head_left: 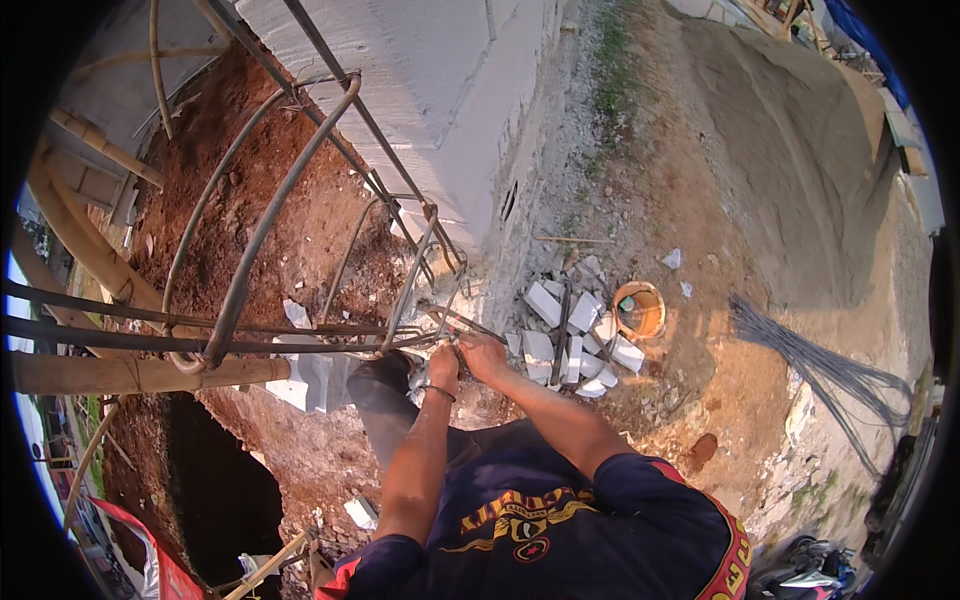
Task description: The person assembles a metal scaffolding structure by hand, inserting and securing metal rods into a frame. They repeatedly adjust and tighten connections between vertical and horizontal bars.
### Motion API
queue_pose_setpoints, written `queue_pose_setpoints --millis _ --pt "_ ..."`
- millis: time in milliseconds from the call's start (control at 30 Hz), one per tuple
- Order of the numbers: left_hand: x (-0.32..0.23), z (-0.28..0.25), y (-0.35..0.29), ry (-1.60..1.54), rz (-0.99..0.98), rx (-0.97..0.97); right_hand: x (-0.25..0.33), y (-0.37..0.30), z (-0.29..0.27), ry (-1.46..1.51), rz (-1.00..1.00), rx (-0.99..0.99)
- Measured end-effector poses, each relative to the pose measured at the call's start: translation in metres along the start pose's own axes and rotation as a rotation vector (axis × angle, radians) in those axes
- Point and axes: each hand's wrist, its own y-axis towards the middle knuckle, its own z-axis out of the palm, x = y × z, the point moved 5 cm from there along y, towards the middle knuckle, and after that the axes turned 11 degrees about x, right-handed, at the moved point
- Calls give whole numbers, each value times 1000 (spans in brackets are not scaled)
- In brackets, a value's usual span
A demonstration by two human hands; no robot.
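Note:
My left hand, with a dark band at the wrist, is closed beside the end of a steel rebar cage. My right hand is closed right next to it, its fingers bent inward. What either hand grips is too small and partly hidden to make out. A dark steel bar passes just beyond my right hand. Bent stirrups join the long bars near my fingers. The cage runs off to the left and up along the corner of a white block wall.
Broken white blocks and an orange bucket lie right of my hands. A bundle of thin rods rests farther right, below a sand heap. A bamboo pole and a deep dark pit are at the left.

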Motion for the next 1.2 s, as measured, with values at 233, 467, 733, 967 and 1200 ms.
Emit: queue_pose_setpoints --millis 233,467,733,967,1200 --pt "-35 -4 -11 1092 398 -219 7 -8 1 165 -75 -77" --pt "-39 -15 -6 1001 599 295 11 -16 11 145 122 61" --pt "-23 -18 -4 95 141 332 27 -30 -12 242 -127 -46" --pt "-13 -11 -9 -228 15 390 0 -19 -37 -74 -53 -301" --pt "-27 -21 -7 415 167 28 -18 7 -14 -129 214 216"
